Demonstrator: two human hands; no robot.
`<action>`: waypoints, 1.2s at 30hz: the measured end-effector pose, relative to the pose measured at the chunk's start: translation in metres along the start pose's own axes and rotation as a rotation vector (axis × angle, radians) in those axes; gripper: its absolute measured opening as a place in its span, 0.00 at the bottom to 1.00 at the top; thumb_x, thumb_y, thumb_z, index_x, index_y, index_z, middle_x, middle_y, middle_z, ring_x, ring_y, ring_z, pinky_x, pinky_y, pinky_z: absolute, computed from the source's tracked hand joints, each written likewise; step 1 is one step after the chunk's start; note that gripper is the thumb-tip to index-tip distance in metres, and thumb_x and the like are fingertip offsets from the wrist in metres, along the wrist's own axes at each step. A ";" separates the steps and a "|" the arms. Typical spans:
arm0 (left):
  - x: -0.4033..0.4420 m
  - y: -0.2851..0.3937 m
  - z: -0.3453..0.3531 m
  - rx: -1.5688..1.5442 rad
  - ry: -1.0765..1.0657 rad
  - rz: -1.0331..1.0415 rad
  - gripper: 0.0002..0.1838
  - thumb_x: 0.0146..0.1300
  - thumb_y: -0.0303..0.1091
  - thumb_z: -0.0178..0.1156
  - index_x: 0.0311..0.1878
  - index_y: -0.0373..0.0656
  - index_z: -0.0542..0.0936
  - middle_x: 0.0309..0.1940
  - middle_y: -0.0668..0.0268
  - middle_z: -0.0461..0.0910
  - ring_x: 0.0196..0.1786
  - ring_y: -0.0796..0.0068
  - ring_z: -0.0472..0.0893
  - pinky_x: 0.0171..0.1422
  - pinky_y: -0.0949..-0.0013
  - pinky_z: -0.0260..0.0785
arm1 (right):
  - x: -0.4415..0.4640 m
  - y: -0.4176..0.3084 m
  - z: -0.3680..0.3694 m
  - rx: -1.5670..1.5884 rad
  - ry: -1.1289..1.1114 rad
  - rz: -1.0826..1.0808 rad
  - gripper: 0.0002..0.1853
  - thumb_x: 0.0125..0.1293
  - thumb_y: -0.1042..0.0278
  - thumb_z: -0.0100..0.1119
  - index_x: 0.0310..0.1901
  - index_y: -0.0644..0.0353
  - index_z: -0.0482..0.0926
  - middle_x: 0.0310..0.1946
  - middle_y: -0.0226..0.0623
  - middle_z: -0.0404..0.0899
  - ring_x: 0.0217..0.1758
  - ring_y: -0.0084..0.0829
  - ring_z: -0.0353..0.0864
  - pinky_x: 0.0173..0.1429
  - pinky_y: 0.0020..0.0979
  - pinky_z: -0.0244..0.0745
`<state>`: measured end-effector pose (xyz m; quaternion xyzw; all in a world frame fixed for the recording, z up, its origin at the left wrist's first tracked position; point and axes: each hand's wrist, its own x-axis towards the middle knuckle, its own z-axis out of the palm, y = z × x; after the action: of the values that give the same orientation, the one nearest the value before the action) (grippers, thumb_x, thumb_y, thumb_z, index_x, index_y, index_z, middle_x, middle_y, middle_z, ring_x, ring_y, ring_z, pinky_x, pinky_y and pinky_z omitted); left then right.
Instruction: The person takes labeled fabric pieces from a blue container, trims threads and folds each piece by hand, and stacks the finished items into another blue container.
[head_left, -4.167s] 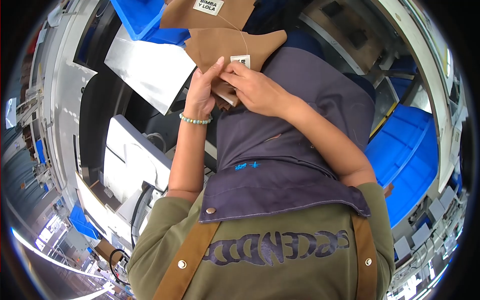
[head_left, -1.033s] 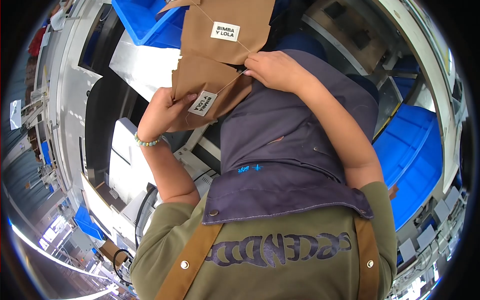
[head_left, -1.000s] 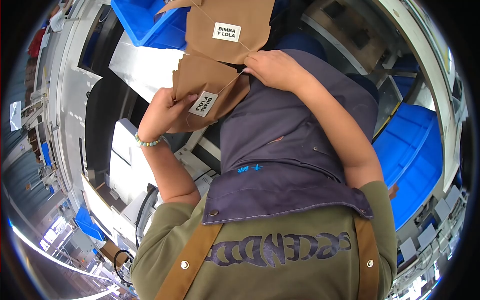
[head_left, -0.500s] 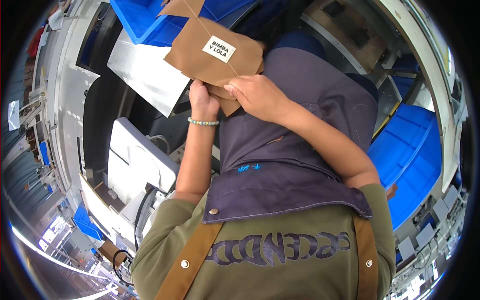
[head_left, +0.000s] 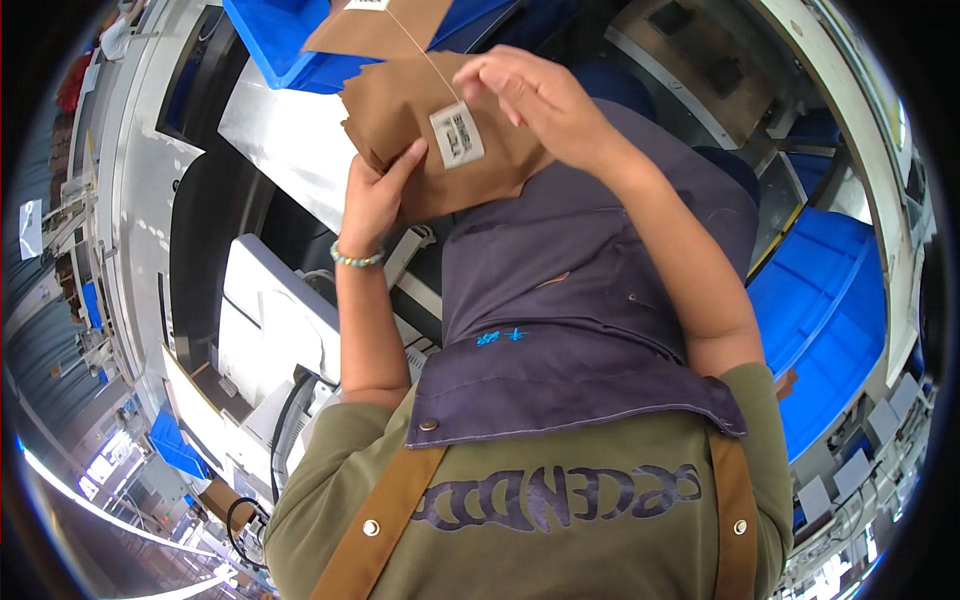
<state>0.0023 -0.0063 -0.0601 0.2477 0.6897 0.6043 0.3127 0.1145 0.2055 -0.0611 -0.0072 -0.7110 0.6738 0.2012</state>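
My left hand [head_left: 374, 200] grips the left edge of a brown cloth-like or leather-like panel [head_left: 400, 105], thumb on top and fingers underneath. Its edges show several layers. Sewn to the panel is a tilted white label [head_left: 457, 135] with dark lettering that read "BIMBA Y LOLA" a moment ago. A thin thread [head_left: 425, 52] runs from this panel up to a second brown panel [head_left: 380, 30], which also bears a white label cut off by the frame's top. My right hand [head_left: 540, 105] hovers above the label's right side, fingers loosely curled and apart, nothing visible in them.
Behind the panels stands a blue bin [head_left: 270, 40], beside a shiny metal plate [head_left: 270, 130]. A white machine housing [head_left: 265, 310] is near my left forearm. Another blue bin [head_left: 825, 300] sits to my right. A dark apron [head_left: 590, 260] covers my lap.
My left hand has shifted left and up, its thumb now over the panel. The labelled panel has come lower and turned. My right hand has let go of its edge and risen.
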 end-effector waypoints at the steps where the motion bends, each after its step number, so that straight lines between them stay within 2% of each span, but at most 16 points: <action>1: -0.002 0.007 -0.005 0.040 -0.071 -0.022 0.14 0.70 0.32 0.63 0.52 0.31 0.80 0.44 0.66 0.85 0.44 0.81 0.80 0.51 0.73 0.73 | 0.006 -0.005 -0.003 0.006 0.027 -0.008 0.17 0.78 0.58 0.48 0.50 0.62 0.82 0.39 0.30 0.81 0.30 0.17 0.73 0.36 0.22 0.70; 5: -0.009 0.032 -0.016 0.359 -0.320 -0.070 0.14 0.69 0.33 0.64 0.48 0.30 0.81 0.34 0.64 0.85 0.36 0.81 0.78 0.44 0.71 0.73 | 0.004 0.018 0.010 0.092 -0.139 0.223 0.18 0.78 0.57 0.50 0.52 0.62 0.83 0.36 0.29 0.83 0.32 0.19 0.74 0.38 0.24 0.73; 7: -0.010 0.039 -0.020 0.448 -0.338 -0.065 0.14 0.69 0.35 0.64 0.45 0.30 0.81 0.29 0.61 0.85 0.30 0.80 0.77 0.40 0.70 0.73 | -0.002 0.031 0.011 -0.157 -0.198 0.118 0.17 0.76 0.58 0.52 0.49 0.63 0.83 0.35 0.34 0.85 0.36 0.33 0.82 0.43 0.32 0.76; 8: -0.008 0.037 -0.028 0.581 -0.344 -0.070 0.14 0.67 0.35 0.64 0.42 0.29 0.81 0.26 0.52 0.83 0.25 0.68 0.77 0.37 0.67 0.72 | -0.006 0.038 0.006 -0.330 -0.235 0.062 0.16 0.75 0.58 0.52 0.48 0.63 0.83 0.36 0.36 0.85 0.38 0.37 0.83 0.44 0.34 0.77; 10: -0.009 0.047 -0.035 0.780 -0.308 -0.083 0.13 0.66 0.34 0.64 0.41 0.30 0.81 0.25 0.49 0.81 0.24 0.58 0.76 0.36 0.64 0.71 | -0.011 0.034 -0.004 -0.670 -0.301 0.028 0.15 0.73 0.58 0.54 0.42 0.62 0.82 0.39 0.38 0.85 0.44 0.43 0.83 0.46 0.38 0.78; 12: -0.009 0.052 -0.039 0.945 -0.248 -0.087 0.12 0.65 0.33 0.63 0.40 0.30 0.82 0.25 0.45 0.79 0.25 0.48 0.74 0.35 0.61 0.70 | -0.014 0.042 -0.013 -0.871 -0.313 -0.049 0.13 0.72 0.59 0.55 0.40 0.60 0.80 0.35 0.38 0.83 0.42 0.41 0.83 0.44 0.39 0.77; 15: -0.008 0.050 -0.041 0.979 -0.197 -0.054 0.13 0.65 0.33 0.63 0.40 0.30 0.82 0.24 0.46 0.78 0.25 0.48 0.76 0.35 0.61 0.70 | -0.016 0.056 -0.014 -0.999 -0.207 -0.098 0.11 0.71 0.60 0.56 0.36 0.59 0.76 0.32 0.37 0.82 0.39 0.41 0.83 0.42 0.41 0.77; 18: -0.008 0.052 -0.036 0.885 -0.086 -0.107 0.12 0.65 0.33 0.62 0.41 0.30 0.82 0.23 0.47 0.79 0.25 0.50 0.79 0.36 0.60 0.71 | -0.015 0.058 -0.009 -1.019 -0.034 -0.061 0.11 0.72 0.61 0.55 0.36 0.59 0.77 0.31 0.38 0.82 0.36 0.43 0.83 0.40 0.42 0.77; 20: -0.007 0.041 -0.044 0.835 0.040 -0.103 0.13 0.66 0.34 0.62 0.42 0.30 0.82 0.24 0.49 0.81 0.26 0.56 0.80 0.38 0.61 0.72 | -0.011 0.050 -0.010 -1.053 0.052 0.028 0.11 0.72 0.61 0.54 0.37 0.60 0.78 0.30 0.40 0.81 0.36 0.44 0.83 0.39 0.43 0.76; 24: 0.006 -0.022 -0.052 0.569 0.358 -0.051 0.16 0.68 0.36 0.61 0.42 0.28 0.82 0.27 0.52 0.85 0.30 0.68 0.83 0.42 0.66 0.73 | -0.009 0.023 0.005 -0.645 0.277 -0.073 0.14 0.73 0.61 0.52 0.35 0.61 0.80 0.29 0.48 0.81 0.35 0.52 0.82 0.37 0.45 0.77; 25: 0.011 -0.040 -0.052 0.484 0.376 -0.105 0.16 0.70 0.36 0.61 0.46 0.28 0.82 0.36 0.54 0.87 0.39 0.71 0.83 0.45 0.68 0.73 | -0.012 0.013 0.017 -0.484 0.273 -0.052 0.13 0.74 0.62 0.52 0.37 0.62 0.81 0.30 0.48 0.82 0.35 0.52 0.82 0.38 0.46 0.76; 27: 0.018 -0.074 -0.032 0.001 0.485 -0.110 0.15 0.71 0.34 0.59 0.54 0.32 0.81 0.47 0.56 0.85 0.49 0.68 0.83 0.49 0.65 0.74 | -0.021 0.007 0.045 -0.253 0.262 -0.095 0.13 0.73 0.63 0.53 0.37 0.63 0.81 0.32 0.48 0.82 0.36 0.51 0.82 0.39 0.45 0.76; 29: 0.025 -0.083 -0.024 -0.334 0.503 -0.287 0.15 0.72 0.32 0.58 0.57 0.35 0.78 0.51 0.58 0.82 0.52 0.67 0.82 0.55 0.62 0.76 | -0.028 -0.006 0.057 -0.311 0.203 -0.128 0.12 0.73 0.64 0.54 0.37 0.64 0.81 0.32 0.48 0.82 0.37 0.51 0.82 0.40 0.43 0.77; 30: 0.026 -0.088 -0.024 -0.501 0.513 -0.374 0.15 0.73 0.31 0.57 0.59 0.37 0.77 0.54 0.59 0.81 0.54 0.66 0.81 0.58 0.61 0.77 | -0.028 -0.007 0.056 -0.378 0.219 -0.169 0.12 0.73 0.66 0.53 0.36 0.65 0.81 0.31 0.48 0.82 0.36 0.48 0.83 0.38 0.41 0.77; 33: 0.027 -0.105 -0.042 -0.615 0.620 -0.547 0.16 0.73 0.28 0.55 0.62 0.39 0.74 0.56 0.57 0.80 0.57 0.59 0.81 0.62 0.55 0.78 | -0.013 -0.004 0.032 -0.263 0.349 -0.072 0.12 0.74 0.68 0.51 0.35 0.65 0.81 0.24 0.43 0.80 0.27 0.36 0.82 0.33 0.34 0.75; 36: 0.019 -0.128 -0.059 -0.569 0.614 -0.505 0.18 0.74 0.29 0.53 0.65 0.41 0.71 0.59 0.55 0.78 0.59 0.57 0.80 0.62 0.50 0.78 | 0.008 -0.011 0.003 -0.022 0.451 0.041 0.17 0.77 0.66 0.47 0.34 0.66 0.81 0.18 0.26 0.72 0.21 0.14 0.69 0.28 0.22 0.67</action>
<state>-0.0492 -0.0513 -0.1844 -0.2123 0.5960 0.7192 0.2872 0.1086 0.2036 -0.0487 -0.1745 -0.6551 0.6512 0.3411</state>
